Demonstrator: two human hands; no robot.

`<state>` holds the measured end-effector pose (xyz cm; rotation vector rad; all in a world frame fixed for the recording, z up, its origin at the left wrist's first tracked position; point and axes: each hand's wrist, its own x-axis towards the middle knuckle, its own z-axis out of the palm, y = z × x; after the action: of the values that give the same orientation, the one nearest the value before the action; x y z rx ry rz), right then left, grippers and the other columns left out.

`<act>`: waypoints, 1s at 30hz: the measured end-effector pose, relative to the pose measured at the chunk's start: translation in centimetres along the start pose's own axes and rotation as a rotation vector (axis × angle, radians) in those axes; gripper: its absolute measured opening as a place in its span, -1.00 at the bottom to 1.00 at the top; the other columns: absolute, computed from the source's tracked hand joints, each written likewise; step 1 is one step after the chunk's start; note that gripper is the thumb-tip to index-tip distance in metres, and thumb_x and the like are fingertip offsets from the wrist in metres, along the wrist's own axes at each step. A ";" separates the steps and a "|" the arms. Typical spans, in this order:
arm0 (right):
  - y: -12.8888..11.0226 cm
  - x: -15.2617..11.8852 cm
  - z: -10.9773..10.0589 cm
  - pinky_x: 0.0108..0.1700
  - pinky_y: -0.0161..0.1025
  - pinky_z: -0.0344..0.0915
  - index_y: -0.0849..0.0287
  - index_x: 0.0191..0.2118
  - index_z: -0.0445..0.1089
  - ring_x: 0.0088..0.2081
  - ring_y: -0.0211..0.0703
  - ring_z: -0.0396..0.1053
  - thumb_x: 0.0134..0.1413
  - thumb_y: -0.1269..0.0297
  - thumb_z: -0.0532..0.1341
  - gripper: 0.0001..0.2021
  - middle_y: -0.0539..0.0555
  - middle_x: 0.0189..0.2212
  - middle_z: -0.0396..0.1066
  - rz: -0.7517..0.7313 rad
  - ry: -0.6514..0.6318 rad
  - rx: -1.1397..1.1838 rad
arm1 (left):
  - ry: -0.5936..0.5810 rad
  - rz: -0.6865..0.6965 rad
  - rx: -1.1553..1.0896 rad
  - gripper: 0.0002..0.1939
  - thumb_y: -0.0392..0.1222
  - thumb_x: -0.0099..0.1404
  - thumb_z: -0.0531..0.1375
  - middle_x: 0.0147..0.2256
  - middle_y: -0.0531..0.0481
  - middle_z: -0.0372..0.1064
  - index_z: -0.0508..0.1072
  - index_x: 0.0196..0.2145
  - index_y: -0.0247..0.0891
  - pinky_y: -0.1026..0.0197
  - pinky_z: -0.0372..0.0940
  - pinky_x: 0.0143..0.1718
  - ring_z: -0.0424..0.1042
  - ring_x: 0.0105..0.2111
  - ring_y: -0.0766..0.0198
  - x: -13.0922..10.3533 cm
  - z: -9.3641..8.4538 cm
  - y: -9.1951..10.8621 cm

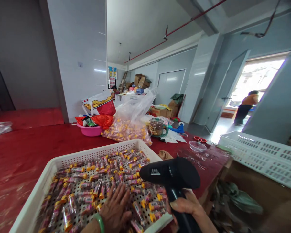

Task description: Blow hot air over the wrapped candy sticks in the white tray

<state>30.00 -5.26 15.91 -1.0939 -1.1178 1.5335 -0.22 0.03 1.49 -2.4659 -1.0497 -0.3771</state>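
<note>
My right hand (188, 207) is wrapped round the handle of a black handheld heat gun or dryer (169, 173), its body level above the right side of a white perforated tray (75, 155). Many small clear tubes with yellow caps and pink labels (87, 192) lie scattered in that tray. Flat on the tubes near the tray's front middle rests my left hand (117, 205), fingers stretched out and slightly spread. A green bangle (99, 222) circles the left wrist. Whatever lies under the left palm is hidden.
Behind the tray sit a large plastic bag of yellow-capped tubes (126, 129), a pink basin (89, 130) and a glass jug (157, 127). Red scissors (200, 139) and a clear bowl (197, 146) lie rightward. A white crate (262, 155) stands far right. Two people appear farther back.
</note>
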 end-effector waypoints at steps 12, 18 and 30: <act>1.0 1.1 -0.2 -0.41 -0.29 0.36 0.38 -0.17 0.44 -0.49 -0.11 0.41 -0.33 0.09 0.34 -0.45 0.20 -0.49 0.44 0.074 -0.414 0.044 | -0.291 -0.336 -0.123 -0.38 0.23 0.50 -0.12 0.31 -0.16 -0.20 -0.04 0.34 -0.16 -0.30 0.07 0.25 -0.10 0.30 -0.13 -0.8 1.6 -1.1; -2.5 0.2 1.2 -0.49 -0.22 0.34 0.39 -0.22 0.48 -0.51 -0.01 0.40 -0.42 0.05 0.34 -0.42 0.22 -0.50 0.42 0.063 -0.241 -0.047 | -0.422 -0.494 -0.195 -0.37 0.15 0.51 -0.11 0.32 -0.16 -0.38 -0.12 0.34 -0.28 -0.36 -0.17 0.30 -0.31 0.33 -0.09 0.8 -1.9 -1.2; 0.1 -0.4 -0.5 -0.53 -0.38 0.19 0.34 -0.56 0.46 -0.59 -0.22 0.29 -0.44 0.05 0.31 -0.63 0.17 -0.65 0.36 0.027 0.026 -0.113 | -0.414 -0.469 -0.193 -0.38 0.14 0.52 -0.13 0.32 -0.18 -0.30 -0.09 0.35 -0.29 -0.35 -0.13 0.29 -0.27 0.32 -0.08 0.3 -1.9 -1.6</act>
<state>30.53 -5.54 15.74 -1.2063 -1.1881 1.4870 -1.31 0.29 3.76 -2.5049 -1.8534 -0.1047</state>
